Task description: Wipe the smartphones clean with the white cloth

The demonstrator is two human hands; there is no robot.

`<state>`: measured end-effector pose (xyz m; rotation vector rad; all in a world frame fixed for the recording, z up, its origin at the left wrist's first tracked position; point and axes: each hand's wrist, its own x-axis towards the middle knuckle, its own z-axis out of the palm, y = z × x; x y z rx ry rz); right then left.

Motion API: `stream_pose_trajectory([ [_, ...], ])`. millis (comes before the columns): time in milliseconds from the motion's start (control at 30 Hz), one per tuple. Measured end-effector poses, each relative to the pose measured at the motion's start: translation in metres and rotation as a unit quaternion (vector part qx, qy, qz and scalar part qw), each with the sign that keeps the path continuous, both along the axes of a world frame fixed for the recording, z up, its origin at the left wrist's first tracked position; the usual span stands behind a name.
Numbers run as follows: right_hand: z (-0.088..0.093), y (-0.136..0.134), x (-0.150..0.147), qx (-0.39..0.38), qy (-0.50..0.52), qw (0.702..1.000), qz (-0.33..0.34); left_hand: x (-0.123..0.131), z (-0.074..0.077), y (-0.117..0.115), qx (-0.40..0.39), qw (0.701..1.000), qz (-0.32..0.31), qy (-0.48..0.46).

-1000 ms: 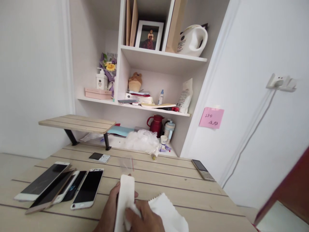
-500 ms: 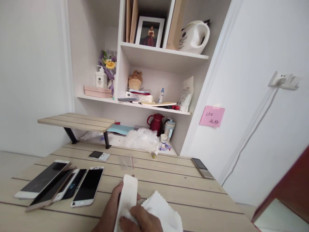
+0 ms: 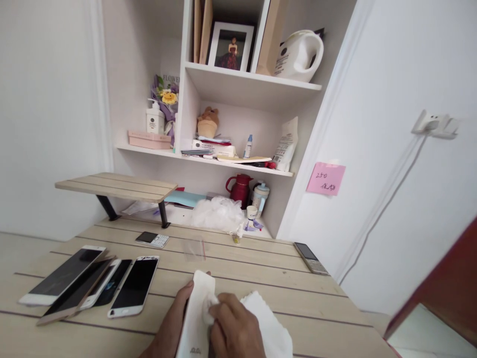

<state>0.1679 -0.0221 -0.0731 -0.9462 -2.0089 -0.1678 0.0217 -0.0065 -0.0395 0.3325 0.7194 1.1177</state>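
At the bottom centre my left hand (image 3: 169,322) is closed around a white phone-shaped device (image 3: 194,323), its far end tilted up. Small dark marks show near its lower end; its kind cannot be made out for certain. My right hand (image 3: 240,325) pinches a bunched part of a white cloth (image 3: 271,325) with a zigzag edge against the device's upper face. The rest of the cloth hangs out to the right of that hand. To the left, a white phone (image 3: 134,287) with a black screen lies beside several overlapping phones (image 3: 67,273).
A keypad phone (image 3: 152,239) lies near the riser shelf (image 3: 119,185), another keypad phone (image 3: 311,258) at the table's right edge. A clear plastic bag (image 3: 194,248) lies mid-table. Behind stand a red jug (image 3: 239,190), a small cup (image 3: 252,213) and white fluffy plastic (image 3: 218,213).
My right hand has moved up and right along the device with the bunched cloth, uncovering the dark marks at its lower end. The loose cloth has shifted right.
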Motion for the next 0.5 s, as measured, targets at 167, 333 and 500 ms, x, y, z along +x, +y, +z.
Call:
stream_pose_trajectory([
  [167, -0.006, -0.001, -0.005, 0.028, 0.008, 0.999, 0.015, -0.002, -0.002, 0.0, 0.0, 1.0, -0.013, 0.003],
  [333, -0.001, -0.001, -0.004, 0.026, -0.002, 0.999, 0.03, -0.003, -0.005, 0.002, 0.014, 1.0, -0.011, 0.004],
  [500, 0.003, 0.001, 0.004, 0.013, 0.013, 1.0, 0.012, -0.001, -0.009, 0.005, 0.017, 1.0, 0.011, 0.008],
])
